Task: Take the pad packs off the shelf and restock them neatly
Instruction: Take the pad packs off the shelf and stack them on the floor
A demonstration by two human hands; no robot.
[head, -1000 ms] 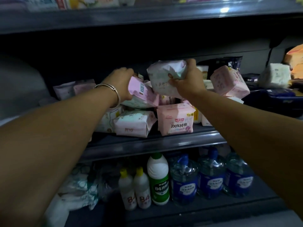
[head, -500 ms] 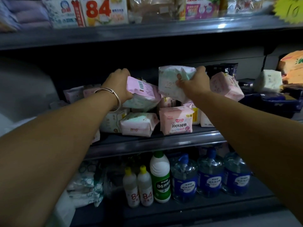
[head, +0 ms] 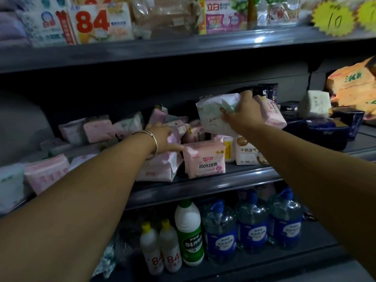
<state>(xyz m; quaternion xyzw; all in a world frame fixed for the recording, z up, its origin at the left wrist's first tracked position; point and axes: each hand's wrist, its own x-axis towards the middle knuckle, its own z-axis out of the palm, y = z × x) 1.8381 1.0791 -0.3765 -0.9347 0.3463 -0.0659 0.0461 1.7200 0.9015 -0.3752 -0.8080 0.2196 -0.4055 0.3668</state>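
While right hand [head: 243, 117] grips white pack [head: 213, 115], left hand [head: 162, 137] presses packs.

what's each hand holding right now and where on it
Right hand grips the white-green pad pack at its right end. Left hand rests on pink packs; grip unclear.

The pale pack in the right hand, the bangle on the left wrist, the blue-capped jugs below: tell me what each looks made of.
Pale pack: thin soft plastic film, it seems; it crinkles and dents under the right hand.
Bangle on the left hand's wrist: probably metal, a thin rigid hoop with a glint.
Jugs: clear rigid plastic, see-through walls, glossy blue labels.
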